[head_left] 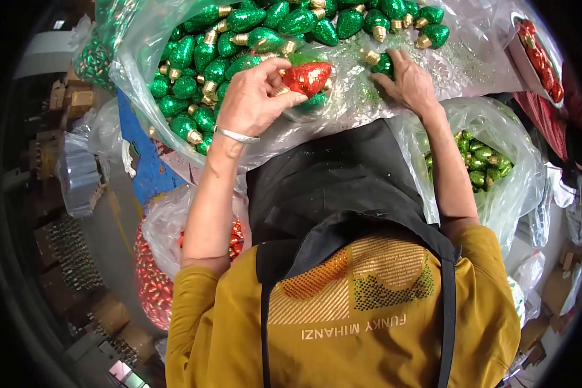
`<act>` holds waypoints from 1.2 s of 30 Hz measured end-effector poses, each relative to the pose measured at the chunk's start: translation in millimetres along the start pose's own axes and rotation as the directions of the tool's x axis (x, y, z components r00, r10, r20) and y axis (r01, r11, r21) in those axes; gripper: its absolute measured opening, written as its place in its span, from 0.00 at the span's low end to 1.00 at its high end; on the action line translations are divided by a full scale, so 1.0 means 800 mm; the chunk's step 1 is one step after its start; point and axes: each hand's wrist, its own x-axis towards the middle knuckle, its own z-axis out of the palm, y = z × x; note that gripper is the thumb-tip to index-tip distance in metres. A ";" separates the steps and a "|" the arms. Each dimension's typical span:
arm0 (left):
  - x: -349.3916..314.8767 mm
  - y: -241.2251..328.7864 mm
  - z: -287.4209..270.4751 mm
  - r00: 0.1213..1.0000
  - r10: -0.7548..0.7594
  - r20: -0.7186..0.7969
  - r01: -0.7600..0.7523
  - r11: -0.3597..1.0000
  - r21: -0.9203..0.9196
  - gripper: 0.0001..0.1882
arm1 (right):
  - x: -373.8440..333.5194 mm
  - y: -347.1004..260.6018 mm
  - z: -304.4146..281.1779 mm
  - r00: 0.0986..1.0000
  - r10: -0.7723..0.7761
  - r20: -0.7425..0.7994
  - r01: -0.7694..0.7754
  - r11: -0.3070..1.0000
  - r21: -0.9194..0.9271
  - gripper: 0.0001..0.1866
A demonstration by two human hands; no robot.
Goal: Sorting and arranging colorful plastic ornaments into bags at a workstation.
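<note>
My left hand (260,94) pinches a red glittery bulb-shaped ornament (308,78) by its capped end, its rounded point turned to the right. Green shows just beneath it, partly hidden by the ornament and my fingers. Farther right, my right hand (409,83) rests on the work surface with thumb and fingers around a green glittery bulb ornament (384,65), whose gold cap (372,57) sticks out to the left. A large pile of green bulb ornaments (246,20) with gold caps lies beyond and left of my hands, in clear plastic.
Loose glitter covers the pale patterned sheet (456,77). At the right stand an open plastic bag (527,152) of smaller green ornaments (482,161) and a white tray of red ornaments (542,61). Bagged red ornaments (152,281) lie at the lower left, with cardboard boxes (81,100) farther left.
</note>
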 end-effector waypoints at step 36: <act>-0.063 -0.038 0.028 0.828 0.528 -0.188 -0.449 0.826 0.341 0.14 | 0.092 -0.155 -0.117 0.733 -0.679 0.054 0.681 0.731 -0.051 0.09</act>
